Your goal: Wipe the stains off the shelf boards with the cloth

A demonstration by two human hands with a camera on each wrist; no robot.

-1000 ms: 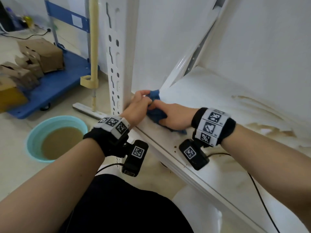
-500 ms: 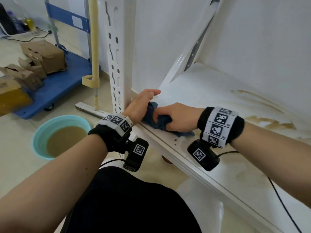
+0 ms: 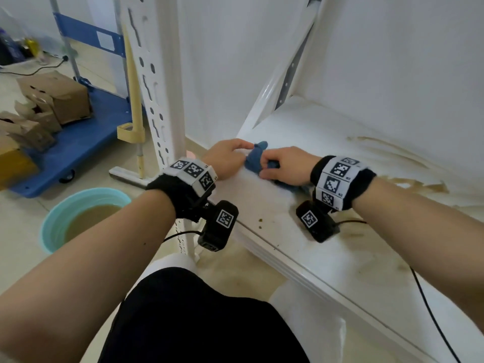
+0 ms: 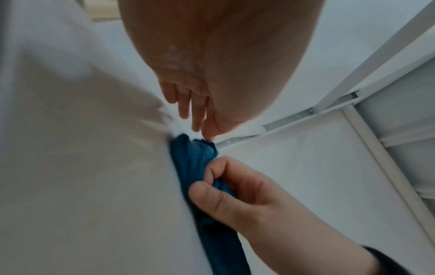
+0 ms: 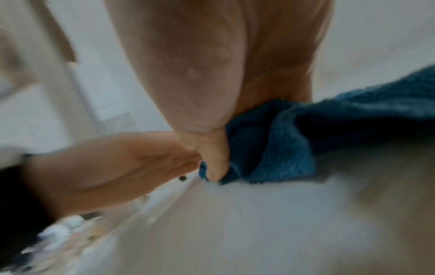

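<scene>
A dark blue cloth lies bunched on the white shelf board, close to its left front corner. My right hand pinches the cloth between thumb and curled fingers, which the left wrist view shows plainly as the right hand on the cloth. My left hand lies beside it with straight fingers, their tips touching the cloth's far end. Brown stains streak the board to the right, and small crumbs sit near the front edge.
A white slotted upright stands just left of my left hand, with a diagonal brace behind it. On the floor are a teal basin of brown water, a blue cart with cardboard boxes, and a yellow pole.
Both hands drew the cloth toward the front edge by the upright, then pushed it back a little deeper onto the board. My left hand's fingers have straightened.
</scene>
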